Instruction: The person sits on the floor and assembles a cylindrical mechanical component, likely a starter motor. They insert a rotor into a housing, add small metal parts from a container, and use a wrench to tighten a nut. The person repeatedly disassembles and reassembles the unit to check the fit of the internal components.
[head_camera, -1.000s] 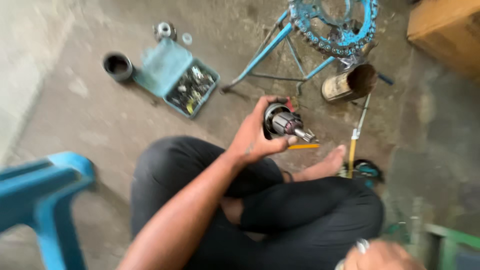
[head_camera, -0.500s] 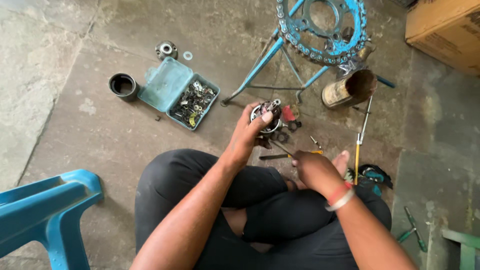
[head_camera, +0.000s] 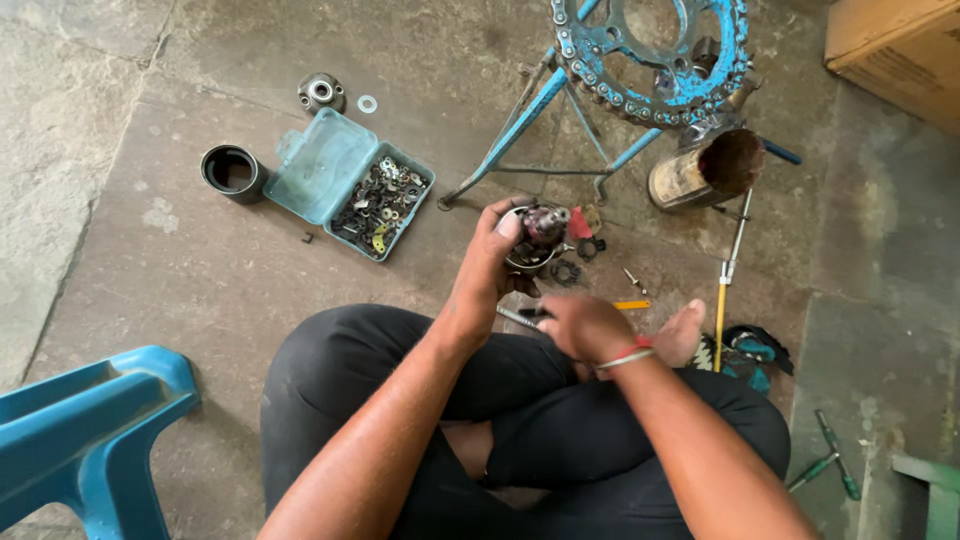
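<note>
Our left hand (head_camera: 490, 265) raised, fingers clamped round dark cylindrical metal motor part (head_camera: 535, 235). Right hand (head_camera: 585, 325) just below it, fist-curled, pinching thin metal tool (head_camera: 515, 317).

Round metal hub part (head_camera: 535, 235): dull grey cup-shaped shell with a dark, greasy core showing at the top. Held up off the floor in the left hand (head_camera: 490, 270), fingers wrapped round its near side, thumb on the rim, open end tilted toward the camera. Slim metal tool (head_camera: 520, 317): thin grey shaft, lying roughly level, its end in the right hand (head_camera: 585, 325), just below the hub part.
</note>
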